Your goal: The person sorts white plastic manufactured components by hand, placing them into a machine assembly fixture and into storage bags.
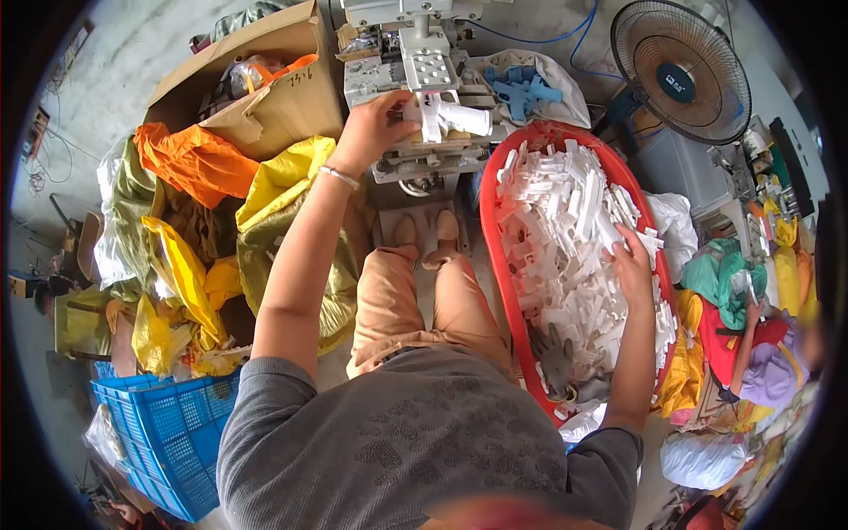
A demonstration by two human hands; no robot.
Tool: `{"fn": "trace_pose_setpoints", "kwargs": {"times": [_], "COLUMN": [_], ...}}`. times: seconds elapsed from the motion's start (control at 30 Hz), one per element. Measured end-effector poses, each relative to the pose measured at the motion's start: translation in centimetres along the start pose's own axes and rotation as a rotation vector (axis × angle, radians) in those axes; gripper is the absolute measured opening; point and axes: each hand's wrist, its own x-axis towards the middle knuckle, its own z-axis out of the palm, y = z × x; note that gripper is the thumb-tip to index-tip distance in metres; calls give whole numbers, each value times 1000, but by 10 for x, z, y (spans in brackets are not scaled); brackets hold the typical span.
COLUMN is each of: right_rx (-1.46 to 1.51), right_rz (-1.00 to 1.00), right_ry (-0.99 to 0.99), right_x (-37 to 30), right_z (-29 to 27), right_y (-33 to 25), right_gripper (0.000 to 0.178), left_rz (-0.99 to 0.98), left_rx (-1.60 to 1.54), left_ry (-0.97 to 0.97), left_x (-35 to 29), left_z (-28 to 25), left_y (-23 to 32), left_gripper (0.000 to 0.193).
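My left hand [380,128] is up at the bench machine, its thumb and fingers curled around the left end of a white plastic part [464,120]. That part has a tubular right end, looks like a toy-gun body, and sits beneath the machine's metal head [433,71]. My right hand [632,265] reaches into a red oval tub [491,238] heaped with white plastic pieces [552,256]. Its fingers are closed on one white plastic piece [608,231] at the top of the heap; the grip is partly hidden.
Grey gloves [561,362] lie in the tub's near end. Light-blue plastic parts [526,93] rest in a white sack behind it. A fan [680,75] stands at the right. Cardboard box [256,115], yellow sack [283,181] and blue crate [159,442] crowd the left. Another person [768,362] sits far right.
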Motion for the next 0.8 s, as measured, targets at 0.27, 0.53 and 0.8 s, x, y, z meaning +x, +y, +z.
{"fn": "trace_pose_setpoints", "kwargs": {"times": [0.27, 0.53, 0.8], "right_rx": [417, -13, -541], "right_rz": [-127, -256, -316], "right_ry": [-267, -515, -560], "right_x": [65, 118, 114], "right_z": [101, 223, 232], "right_y": [-54, -96, -126], "right_gripper": [40, 35, 44], "left_rz": [68, -173, -575], "left_rx": [-70, -219, 62], "left_ry": [16, 339, 341], "left_x": [1, -104, -230], "left_z": [-5, -55, -77], "left_y": [-7, -41, -73], "left_gripper": [35, 28, 26]}}
